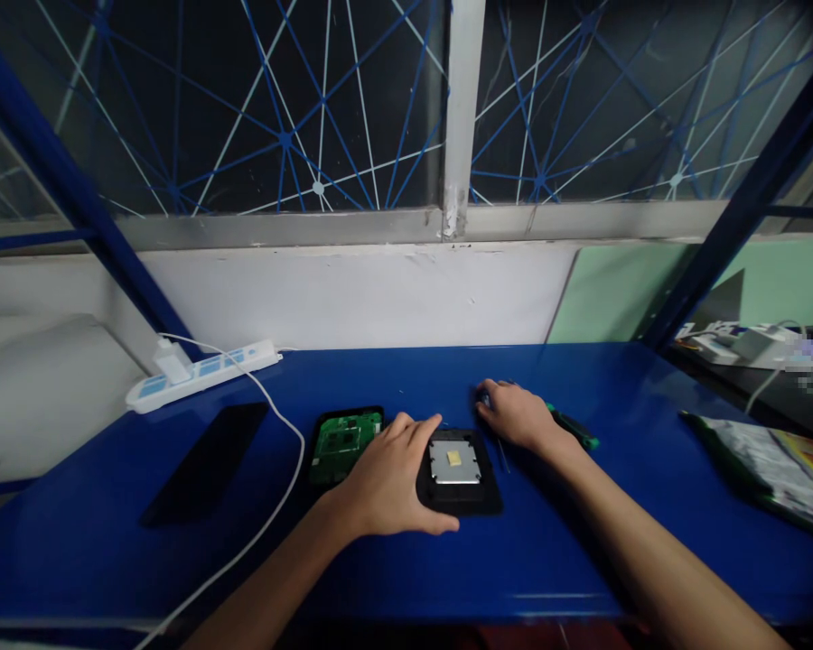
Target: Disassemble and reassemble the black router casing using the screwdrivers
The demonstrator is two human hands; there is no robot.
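My left hand [397, 474] spreads its fingers around the left side of a square black cover [491, 496] with a silver metal plate [455, 471] on it. The thumb lies along the near edge and the forefinger by the far edge. A small yellowish pad [453, 458] sits on the plate. Partly behind this hand is a black casing with a green circuit board [342, 442]. My right hand [518, 415] rests on the table with fingers curled at a small dark thing, too hidden to name. Beneath it shows a thin metal rod [503, 456]; beside it lies a green-and-black handle [573, 427].
A dark flat slab [207, 465] lies on the blue table [556, 560] at the left. Behind it stands a white power strip [207, 375] with a plug, and a white cable [291, 424] crosses the tabletop. A shiny packet [759, 465] lies at the right.
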